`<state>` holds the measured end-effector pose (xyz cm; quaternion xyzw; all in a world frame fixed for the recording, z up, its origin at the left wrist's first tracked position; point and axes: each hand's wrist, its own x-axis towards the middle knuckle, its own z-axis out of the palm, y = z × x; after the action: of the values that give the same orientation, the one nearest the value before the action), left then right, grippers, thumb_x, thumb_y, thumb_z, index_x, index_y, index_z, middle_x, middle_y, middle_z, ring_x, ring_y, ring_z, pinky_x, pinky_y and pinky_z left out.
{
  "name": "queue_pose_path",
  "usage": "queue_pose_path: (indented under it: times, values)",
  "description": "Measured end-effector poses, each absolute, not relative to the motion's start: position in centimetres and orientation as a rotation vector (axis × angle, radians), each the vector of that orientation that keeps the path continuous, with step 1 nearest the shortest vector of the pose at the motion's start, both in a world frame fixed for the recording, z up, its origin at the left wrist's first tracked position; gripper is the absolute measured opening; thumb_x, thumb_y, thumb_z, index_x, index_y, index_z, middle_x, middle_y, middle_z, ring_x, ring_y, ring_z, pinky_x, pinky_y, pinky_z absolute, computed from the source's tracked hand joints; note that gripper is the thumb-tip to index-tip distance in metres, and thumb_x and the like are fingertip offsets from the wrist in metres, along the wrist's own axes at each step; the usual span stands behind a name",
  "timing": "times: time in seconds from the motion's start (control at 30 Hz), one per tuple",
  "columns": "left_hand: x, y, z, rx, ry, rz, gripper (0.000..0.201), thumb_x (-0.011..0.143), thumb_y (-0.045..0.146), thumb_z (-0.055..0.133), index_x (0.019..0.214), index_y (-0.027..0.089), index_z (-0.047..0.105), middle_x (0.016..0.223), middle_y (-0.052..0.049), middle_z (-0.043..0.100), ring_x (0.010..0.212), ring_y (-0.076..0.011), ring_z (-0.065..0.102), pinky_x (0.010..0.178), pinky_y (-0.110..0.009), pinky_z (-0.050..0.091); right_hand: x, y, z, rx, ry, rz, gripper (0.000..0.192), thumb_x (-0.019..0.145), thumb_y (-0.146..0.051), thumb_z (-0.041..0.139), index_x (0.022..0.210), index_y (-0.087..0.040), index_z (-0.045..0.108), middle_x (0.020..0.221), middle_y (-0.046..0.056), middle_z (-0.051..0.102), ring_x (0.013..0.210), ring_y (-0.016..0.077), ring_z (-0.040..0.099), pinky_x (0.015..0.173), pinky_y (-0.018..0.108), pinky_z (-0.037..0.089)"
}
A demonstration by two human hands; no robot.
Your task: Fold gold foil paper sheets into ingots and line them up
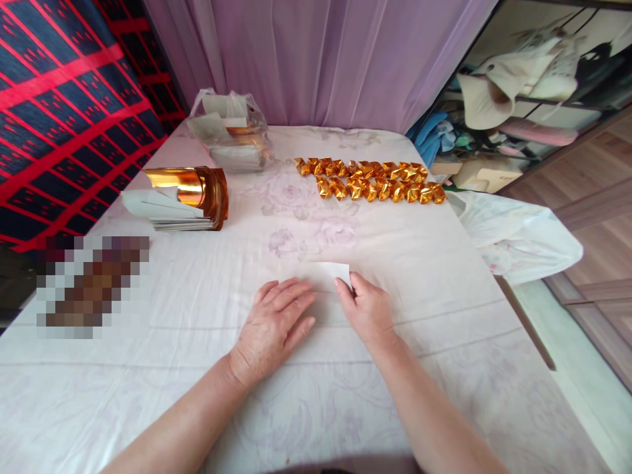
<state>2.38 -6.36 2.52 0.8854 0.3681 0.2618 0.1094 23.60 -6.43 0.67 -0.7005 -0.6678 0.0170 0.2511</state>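
Observation:
A small white sheet of paper (pixel 330 271) is pinched at its right end between the thumb and fingers of my right hand (pixel 369 304). My left hand (pixel 279 319) lies palm down on the cloth just left of the sheet, fingers stretched out and thumb apart. Whether its fingertips touch the paper I cannot tell. Beyond my hands, folded gold foil pieces (pixel 380 189) sit in two rows at the back right. At the left is a stack of gold and white paper sheets (pixel 178 201), its upper sheets curled.
A clear plastic bag (pixel 232 131) with more sheets stands at the back left. The table wears a white floral cloth (pixel 197 296). A pixelated patch covers something at the left edge. A white plastic bag (pixel 533 234) hangs by the right edge; shelves and a purple curtain (pixel 306 59) stand beyond.

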Motion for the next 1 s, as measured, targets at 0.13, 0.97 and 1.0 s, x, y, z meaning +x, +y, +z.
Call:
queue_pose_path:
  times: [0.13,0.97,1.0]
  values:
    - [2.6,-6.5,1.8,2.743,1.021,0.449,0.059,0.095,0.054,0.049,0.141,0.018,0.048,0.148,-0.011,0.050,0.140,-0.0307,0.039,0.118,-0.056,0.020,23.5,-6.2,1.0,-1.964,-1.809,0.162,0.034,0.093,-0.046,0.044,0.078,-0.021,0.061,0.057,0.003,0.063,0.051,0.0156,0.055,0.051,0.026,0.029]
    - [2.7,-6.9,2.2,2.574,1.312,0.493,0.042,0.092,0.040,0.058,0.131,0.022,0.058,0.139,-0.009,0.059,0.128,-0.0308,0.051,0.115,-0.060,0.017,26.3,-6.9,2.0,-1.280,-2.126,0.492,0.045,0.087,-0.003,0.043,0.116,-0.027,0.067,0.124,0.007,0.062,0.112,0.0170,0.063,0.094,0.033,0.055]
    - [2.7,-6.8,2.2,2.571,1.313,0.502,0.041,0.093,0.040,0.057,0.130,0.022,0.058,0.138,-0.009,0.059,0.128,-0.0307,0.052,0.115,-0.060,0.017,26.2,-6.9,1.9,-1.279,-2.148,0.460,0.046,0.086,-0.002,0.043,0.117,-0.027,0.066,0.125,0.007,0.062,0.111,0.0169,0.063,0.094,0.033,0.055]
